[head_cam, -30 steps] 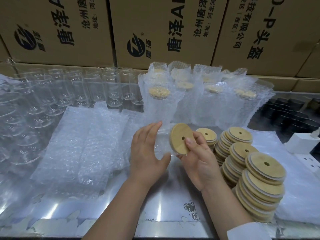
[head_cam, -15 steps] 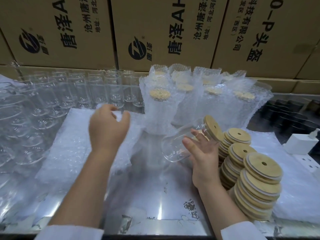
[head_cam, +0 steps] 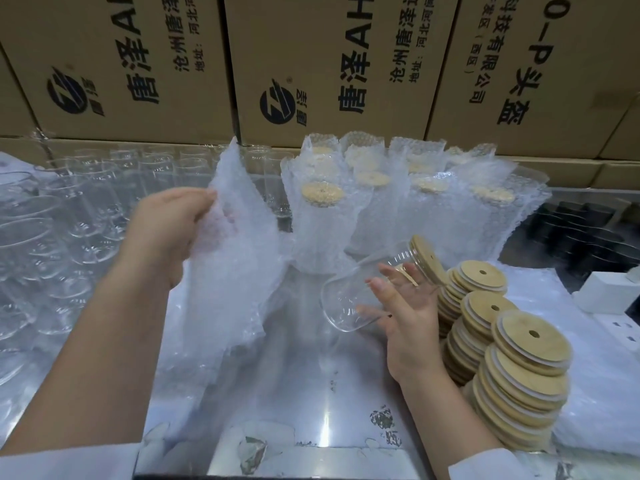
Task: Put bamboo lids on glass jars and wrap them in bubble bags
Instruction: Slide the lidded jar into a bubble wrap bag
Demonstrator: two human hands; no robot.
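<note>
My right hand [head_cam: 403,306] holds a clear glass jar [head_cam: 349,294] tilted on its side above the table, fingers curled round its body. A bamboo lid [head_cam: 425,258] caps the jar's mouth, which points up and to the right. My left hand [head_cam: 166,226] pinches the top of a bubble bag [head_cam: 232,271] and holds it lifted, hanging to the left of the jar. Stacks of bamboo lids [head_cam: 523,368] stand at the right, close beside my right hand.
Wrapped lidded jars [head_cam: 408,209] stand in a group at the back centre. Several bare glass jars [head_cam: 69,216] fill the left and back left. Cardboard boxes [head_cam: 329,64] wall the back. Black items [head_cam: 588,230] and a white box [head_cam: 602,296] sit at the right.
My left hand has lifted a bubble bag off the pile and raised it. My right hand keeps the lidded jar tilted, almost in the same place.
</note>
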